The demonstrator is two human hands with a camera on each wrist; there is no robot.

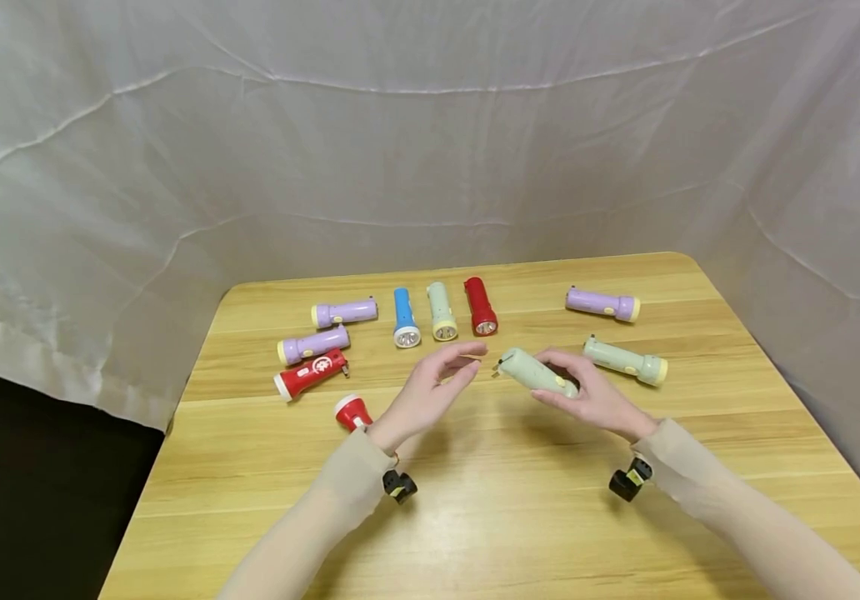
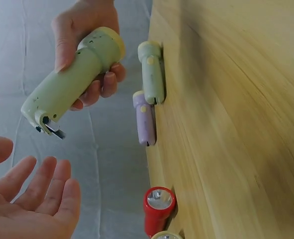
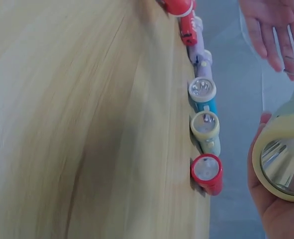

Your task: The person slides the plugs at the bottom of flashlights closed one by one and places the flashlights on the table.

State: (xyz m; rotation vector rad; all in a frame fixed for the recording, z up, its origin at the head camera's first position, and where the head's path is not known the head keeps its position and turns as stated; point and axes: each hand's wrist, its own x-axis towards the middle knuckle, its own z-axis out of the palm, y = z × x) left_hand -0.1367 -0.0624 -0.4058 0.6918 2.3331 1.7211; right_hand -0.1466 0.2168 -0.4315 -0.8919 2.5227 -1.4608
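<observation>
My right hand [image 1: 591, 398] grips a pale green flashlight [image 1: 531, 369] around its body, raised above the table. Two metal plug prongs [image 2: 56, 130] stick out of the flashlight's tail, towards my left hand [image 1: 433, 390]. That hand hovers just left of the tail, apart from it, with fingers extended and nothing held. In the right wrist view, the lens end with its cream rim [image 3: 258, 164] faces the camera. A red flashlight [image 1: 352, 412] lies beside my left wrist, partly hidden by it. Another pale green flashlight [image 1: 625, 362] rests beyond my right hand.
On the wooden table [image 1: 520, 533], a blue flashlight [image 1: 404, 315], a green one [image 1: 441, 310] and a red one [image 1: 480, 305] line the back. Two purple flashlights [image 1: 344, 312] and a red one [image 1: 312, 374] lie left; another purple flashlight [image 1: 602, 303] lies right. A pale curtain [image 1: 430, 167] hangs behind.
</observation>
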